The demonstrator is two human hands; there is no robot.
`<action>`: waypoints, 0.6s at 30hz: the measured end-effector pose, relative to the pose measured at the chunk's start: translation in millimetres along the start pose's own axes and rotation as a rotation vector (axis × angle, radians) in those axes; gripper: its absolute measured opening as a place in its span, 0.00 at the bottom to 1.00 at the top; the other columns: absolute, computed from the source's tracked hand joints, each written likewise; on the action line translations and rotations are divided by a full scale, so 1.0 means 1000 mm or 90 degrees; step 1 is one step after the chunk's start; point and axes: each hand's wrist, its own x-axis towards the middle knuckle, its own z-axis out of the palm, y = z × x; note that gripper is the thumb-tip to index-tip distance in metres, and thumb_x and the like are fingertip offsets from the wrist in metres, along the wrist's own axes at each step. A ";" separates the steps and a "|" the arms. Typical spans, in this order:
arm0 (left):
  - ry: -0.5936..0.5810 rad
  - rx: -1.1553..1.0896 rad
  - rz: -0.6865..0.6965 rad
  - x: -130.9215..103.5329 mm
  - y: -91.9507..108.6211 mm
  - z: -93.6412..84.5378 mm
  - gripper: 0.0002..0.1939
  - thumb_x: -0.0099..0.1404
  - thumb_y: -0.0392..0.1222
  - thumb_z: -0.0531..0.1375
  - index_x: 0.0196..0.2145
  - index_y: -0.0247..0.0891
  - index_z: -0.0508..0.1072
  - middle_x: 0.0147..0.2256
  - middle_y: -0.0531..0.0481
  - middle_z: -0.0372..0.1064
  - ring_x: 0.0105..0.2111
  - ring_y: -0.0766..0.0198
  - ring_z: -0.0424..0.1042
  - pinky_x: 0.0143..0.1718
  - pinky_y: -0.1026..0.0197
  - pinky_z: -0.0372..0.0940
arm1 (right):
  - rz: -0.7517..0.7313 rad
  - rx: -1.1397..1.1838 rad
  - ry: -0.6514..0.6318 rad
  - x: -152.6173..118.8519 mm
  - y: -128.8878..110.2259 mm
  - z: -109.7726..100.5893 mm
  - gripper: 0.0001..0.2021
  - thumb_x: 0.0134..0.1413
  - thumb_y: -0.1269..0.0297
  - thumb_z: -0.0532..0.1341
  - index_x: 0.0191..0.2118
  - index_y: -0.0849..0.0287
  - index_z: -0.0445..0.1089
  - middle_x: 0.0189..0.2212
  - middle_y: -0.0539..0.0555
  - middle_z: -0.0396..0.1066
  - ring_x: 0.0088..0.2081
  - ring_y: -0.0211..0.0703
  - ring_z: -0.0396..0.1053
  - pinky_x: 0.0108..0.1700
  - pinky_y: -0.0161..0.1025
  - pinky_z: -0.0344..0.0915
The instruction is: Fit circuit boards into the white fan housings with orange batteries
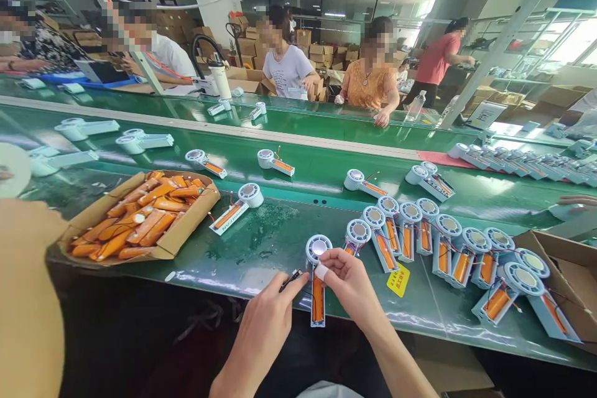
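Pale-blue, round-headed plastic fan unit [318,300] at the front edge of the dark-green bench [275,237].
L to R: open brown cardboard box [189,233] of orange-wrapped cylindrical packs [136,222]; left hand [267,312] gripping a slim black object [290,280], fingertip by the unit's side; right hand [349,281], white wrap [321,272] on thumb, curled at its neck, can't tell if gripping; similar units [410,213] bunched beyond; yellow label [398,280].

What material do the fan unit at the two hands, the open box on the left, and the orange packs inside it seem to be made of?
Fan unit: probably moulded plastic, pale blue, satin; its smooth, rounded rim suggests this.
Box: apparently cardboard, brown and matt, with folded walls.
Orange packs: perhaps plastic-film wrapping, slightly shiny; their contents are hidden.
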 end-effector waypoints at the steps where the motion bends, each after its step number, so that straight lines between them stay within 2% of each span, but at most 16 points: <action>1: 0.010 -0.023 -0.002 -0.001 0.000 0.001 0.28 0.68 0.32 0.44 0.56 0.48 0.75 0.40 0.46 0.76 0.36 0.61 0.79 0.36 0.65 0.71 | 0.000 -0.002 0.010 0.000 0.000 0.002 0.07 0.53 0.62 0.64 0.37 0.58 0.72 0.30 0.51 0.74 0.32 0.42 0.72 0.35 0.36 0.68; 4: 0.060 -0.115 -0.046 -0.001 0.002 0.004 0.24 0.70 0.38 0.46 0.59 0.45 0.70 0.47 0.45 0.78 0.45 0.57 0.79 0.45 0.60 0.72 | -0.050 -0.114 0.055 -0.003 -0.003 0.008 0.06 0.56 0.63 0.61 0.36 0.58 0.73 0.30 0.52 0.73 0.32 0.42 0.70 0.37 0.37 0.67; 7: 0.093 -0.190 -0.141 0.000 0.007 0.007 0.21 0.70 0.43 0.49 0.58 0.41 0.67 0.43 0.45 0.80 0.41 0.55 0.80 0.41 0.57 0.73 | -0.145 -0.267 0.062 -0.007 -0.008 0.011 0.08 0.61 0.68 0.57 0.39 0.58 0.74 0.33 0.53 0.73 0.34 0.42 0.70 0.39 0.38 0.66; 10: 0.104 -0.241 -0.190 0.002 0.012 0.007 0.16 0.69 0.44 0.50 0.50 0.41 0.70 0.40 0.45 0.81 0.38 0.55 0.81 0.38 0.57 0.74 | -0.208 -0.367 0.029 -0.009 -0.009 0.012 0.11 0.63 0.72 0.53 0.41 0.58 0.74 0.38 0.56 0.73 0.38 0.44 0.71 0.41 0.39 0.66; 14: 0.140 -0.232 -0.155 0.001 0.016 0.012 0.13 0.69 0.42 0.51 0.46 0.41 0.73 0.42 0.44 0.81 0.36 0.57 0.82 0.37 0.59 0.75 | -0.232 -0.450 0.014 -0.010 -0.005 0.014 0.13 0.65 0.73 0.52 0.42 0.58 0.73 0.40 0.57 0.72 0.40 0.46 0.71 0.45 0.40 0.67; 18: 0.233 -0.120 -0.029 -0.004 0.014 0.024 0.14 0.70 0.37 0.51 0.48 0.39 0.74 0.43 0.44 0.81 0.40 0.56 0.82 0.41 0.60 0.76 | -0.243 -0.475 0.021 -0.011 -0.002 0.016 0.13 0.65 0.74 0.51 0.43 0.58 0.73 0.40 0.57 0.72 0.41 0.47 0.71 0.46 0.41 0.67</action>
